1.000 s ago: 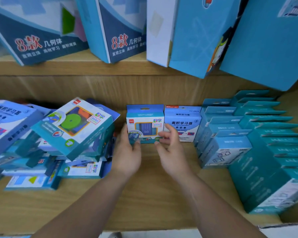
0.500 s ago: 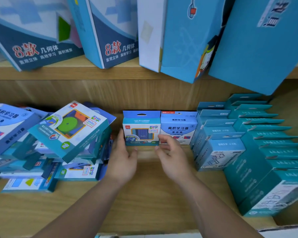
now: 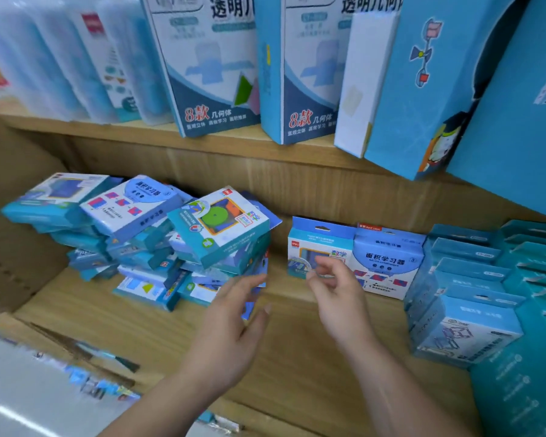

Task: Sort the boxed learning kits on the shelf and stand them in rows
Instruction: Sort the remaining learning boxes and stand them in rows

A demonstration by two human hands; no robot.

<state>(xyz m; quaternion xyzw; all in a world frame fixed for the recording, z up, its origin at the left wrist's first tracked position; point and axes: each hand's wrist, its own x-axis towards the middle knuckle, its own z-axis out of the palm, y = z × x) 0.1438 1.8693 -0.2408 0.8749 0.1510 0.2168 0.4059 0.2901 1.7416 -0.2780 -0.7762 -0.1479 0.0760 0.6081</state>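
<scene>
Finds two kits (image 3: pixel 369 253) upright at centre, touching, backed against shelf (image 3: pixel 312 197) wall: row start, likely. Notes pile (image 3: pixel 158 234) left of centre, jumbled, unsorted. Records left hand (image 3: pixel 234 326) released, spread toward pile; right hand (image 3: pixel 338 294) loosely curled, empty, just before kits.

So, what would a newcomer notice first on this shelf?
Probably the untidy heap of blue boxes on the left of the lower shelf, topped by a tilted box with a green disc; the left hand reaches toward it. In the middle two boxes stand upright behind the right hand, with neat rows to their right.
</scene>
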